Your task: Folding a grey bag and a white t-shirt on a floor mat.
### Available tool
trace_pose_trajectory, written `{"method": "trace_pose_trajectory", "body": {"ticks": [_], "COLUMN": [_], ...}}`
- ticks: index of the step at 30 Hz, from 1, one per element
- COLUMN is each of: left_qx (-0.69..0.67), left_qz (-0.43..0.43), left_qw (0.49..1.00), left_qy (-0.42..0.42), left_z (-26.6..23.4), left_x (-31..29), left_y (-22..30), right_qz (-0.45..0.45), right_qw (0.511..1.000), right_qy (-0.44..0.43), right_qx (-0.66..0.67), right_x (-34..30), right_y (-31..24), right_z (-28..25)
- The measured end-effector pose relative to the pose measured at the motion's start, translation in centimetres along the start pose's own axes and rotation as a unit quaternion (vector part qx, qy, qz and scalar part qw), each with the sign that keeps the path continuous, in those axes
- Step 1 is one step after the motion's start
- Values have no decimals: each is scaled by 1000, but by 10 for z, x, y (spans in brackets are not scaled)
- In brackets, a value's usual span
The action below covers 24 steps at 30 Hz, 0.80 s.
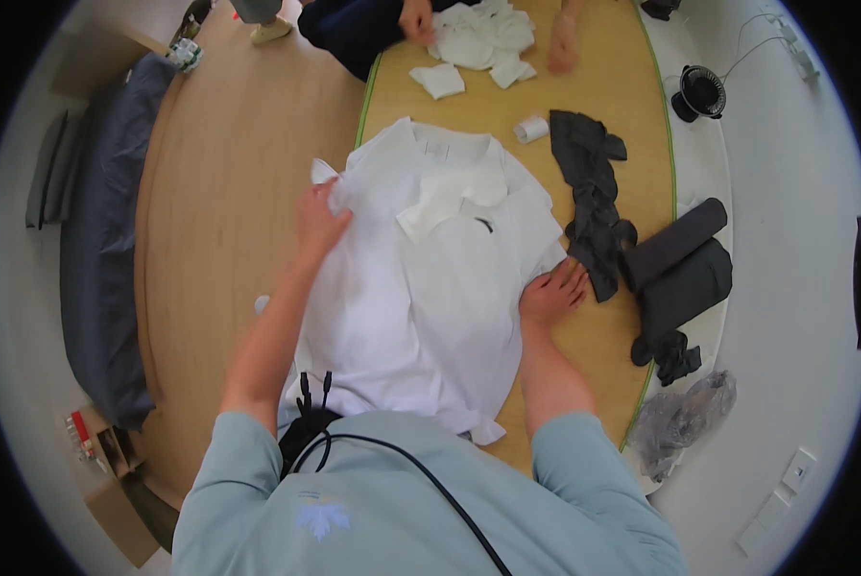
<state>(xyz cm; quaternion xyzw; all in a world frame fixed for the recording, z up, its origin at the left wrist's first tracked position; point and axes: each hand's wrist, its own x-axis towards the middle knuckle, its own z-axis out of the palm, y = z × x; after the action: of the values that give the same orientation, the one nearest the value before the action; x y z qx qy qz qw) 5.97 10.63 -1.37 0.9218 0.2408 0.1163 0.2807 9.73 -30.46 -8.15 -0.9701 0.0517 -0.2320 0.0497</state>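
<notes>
A white T-shirt (363,269) lies spread on the table before me, its neckline pointing away. Over its right half lies another layer of white cloth (459,288) with a small dark curved mark; I cannot tell whether it is a separate garment. At the left sleeve, my left hand (323,219) is closed, pinching the T-shirt's edge, which bunches at the fingertips. My right hand (553,293) rests at the right edge of the white cloth, fingers stretched out and partly on the table. Just beyond it lies a crumpled dark grey garment (592,192).
Across the table (507,101), another person's hands are at a white cloth pile (483,38). A white roll (531,129) lies near the dark garment. On the right are dark rolled cloths (685,274), a clear plastic bag (685,422) and a small black fan (699,93).
</notes>
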Motion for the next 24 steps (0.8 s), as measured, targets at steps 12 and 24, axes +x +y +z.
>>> {"method": "trace_pose_trajectory", "body": {"ticks": [12,24], "left_qx": [66,-413], "left_qz": [-48,-166], "left_qw": [959,842], "left_qy": [-271,-306], "left_z": [82,34], "left_x": [2,97], "left_y": [111,183], "right_qz": [22,51], "right_qw": [999,996], "right_qy": [-35,-75], "right_qx": [6,25], "right_x": [1,4], "right_y": [1,2], "right_z": [-9,-12]}}
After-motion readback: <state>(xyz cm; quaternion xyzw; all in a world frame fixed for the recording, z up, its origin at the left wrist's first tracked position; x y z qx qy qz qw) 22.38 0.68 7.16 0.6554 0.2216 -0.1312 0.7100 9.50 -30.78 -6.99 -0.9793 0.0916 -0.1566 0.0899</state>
